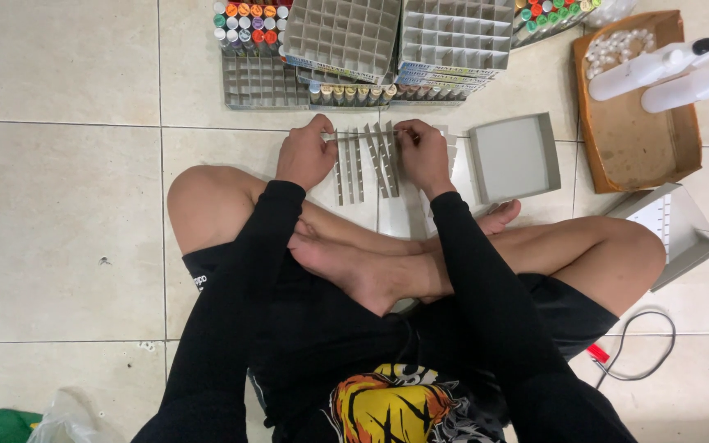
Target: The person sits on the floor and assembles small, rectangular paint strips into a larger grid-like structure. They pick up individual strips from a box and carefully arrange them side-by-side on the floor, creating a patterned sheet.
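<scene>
1. I am sitting cross-legged on the tiled floor (pixel 59 246), holding a long grey cardboard divider strip (pixel 368 134) crosswise just in front of my shins, its long axis running left to right between my two hands.
2. My left hand (pixel 305 153) is pinching the strip's left end, fingers closed on it.
3. My right hand (pixel 422 152) is gripping the right end, fingers likewise closed on it; both hands are equally near.
4. Beneath the strip, several slotted divider strips (pixel 363 164) are lying front to back, at right angles to it.
5. An empty grey box tray (pixel 509 157) is sitting just right of my right hand.
</scene>
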